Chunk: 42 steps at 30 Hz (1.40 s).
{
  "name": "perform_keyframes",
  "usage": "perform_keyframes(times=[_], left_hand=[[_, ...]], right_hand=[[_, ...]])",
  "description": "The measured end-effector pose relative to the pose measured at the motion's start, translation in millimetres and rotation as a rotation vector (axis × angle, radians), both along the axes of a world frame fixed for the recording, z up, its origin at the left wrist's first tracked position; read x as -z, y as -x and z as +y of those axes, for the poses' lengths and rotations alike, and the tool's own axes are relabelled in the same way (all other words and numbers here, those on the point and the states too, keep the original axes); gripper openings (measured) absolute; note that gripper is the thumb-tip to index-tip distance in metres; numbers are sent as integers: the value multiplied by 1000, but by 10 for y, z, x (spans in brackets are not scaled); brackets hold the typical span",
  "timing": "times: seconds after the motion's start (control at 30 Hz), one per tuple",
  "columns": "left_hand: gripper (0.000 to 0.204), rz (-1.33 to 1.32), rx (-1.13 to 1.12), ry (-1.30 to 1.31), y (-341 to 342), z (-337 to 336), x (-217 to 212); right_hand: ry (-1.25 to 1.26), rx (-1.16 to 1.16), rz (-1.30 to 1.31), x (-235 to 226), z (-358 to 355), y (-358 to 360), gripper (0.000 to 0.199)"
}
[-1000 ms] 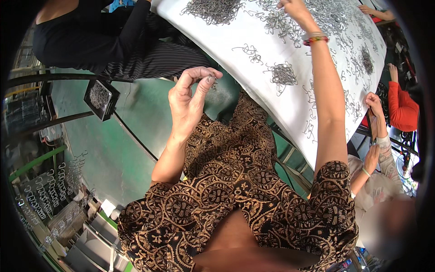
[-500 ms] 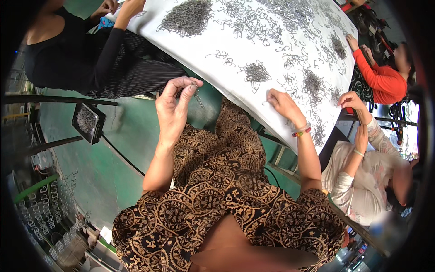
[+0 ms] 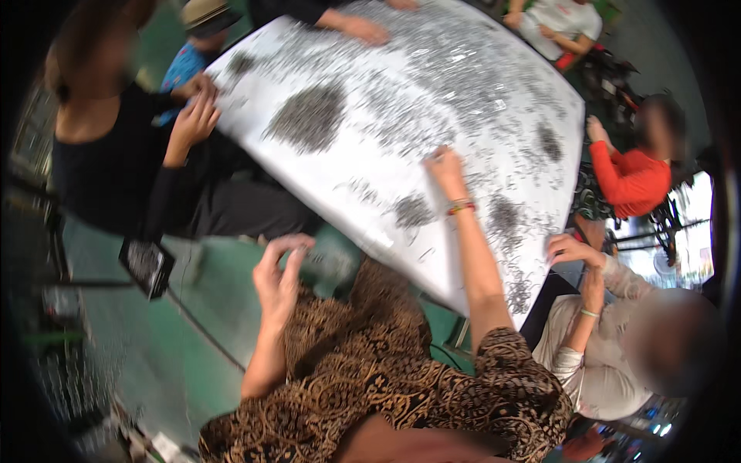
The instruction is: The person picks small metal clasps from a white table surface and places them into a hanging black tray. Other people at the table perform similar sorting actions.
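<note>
- Though some wire hooks (image 3: pixel 309 117) lie heaped near the table (image 3: pixel 332 166)'s near edge, many are loose toward its far edge.
- Left hand (image 3: pixel 276 279), outside the near edge: fingers curled, contents unclear.
- Right hand (image 3: pixel 448 174), inside it: fingers bent, grip unclear.

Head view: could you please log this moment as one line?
left hand: raised beside the white table | right hand: over the table, near scattered metal pieces | held items: too blurred to tell
</note>
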<state>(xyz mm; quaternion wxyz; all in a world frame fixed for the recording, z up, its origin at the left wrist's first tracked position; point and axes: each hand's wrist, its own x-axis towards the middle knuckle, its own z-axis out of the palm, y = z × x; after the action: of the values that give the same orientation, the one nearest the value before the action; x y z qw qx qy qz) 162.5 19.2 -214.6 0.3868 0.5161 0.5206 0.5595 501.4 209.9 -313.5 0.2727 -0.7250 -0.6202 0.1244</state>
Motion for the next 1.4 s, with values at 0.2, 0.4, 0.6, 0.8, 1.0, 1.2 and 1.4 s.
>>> perform_keyframes(times=[0.2,0.4,0.6,0.8,1.0,1.2,1.4], left_hand=[[8,-79,75,-26,-23,28,-63],[11,-88,115,-20,-11,62,-14],[10,-66,128,-39,-23,32,-20],[4,-89,72,-16,-36,-7,-23],[5,-68,91,-15,-98,34,-39],[5,-54,48,-49,-44,-29,35],[5,-51,92,-131,-17,-23,72]], right_hand=[[-77,50,146,202,170,92,22],[-77,109,137,266,235,63,22],[-50,-31,20,295,505,61,15],[-93,35,618,-45,205,91,11],[-161,-31,523,-170,106,135,17],[182,-94,635,-201,245,-220,38],[449,114,1950,-128,258,-95,29]])
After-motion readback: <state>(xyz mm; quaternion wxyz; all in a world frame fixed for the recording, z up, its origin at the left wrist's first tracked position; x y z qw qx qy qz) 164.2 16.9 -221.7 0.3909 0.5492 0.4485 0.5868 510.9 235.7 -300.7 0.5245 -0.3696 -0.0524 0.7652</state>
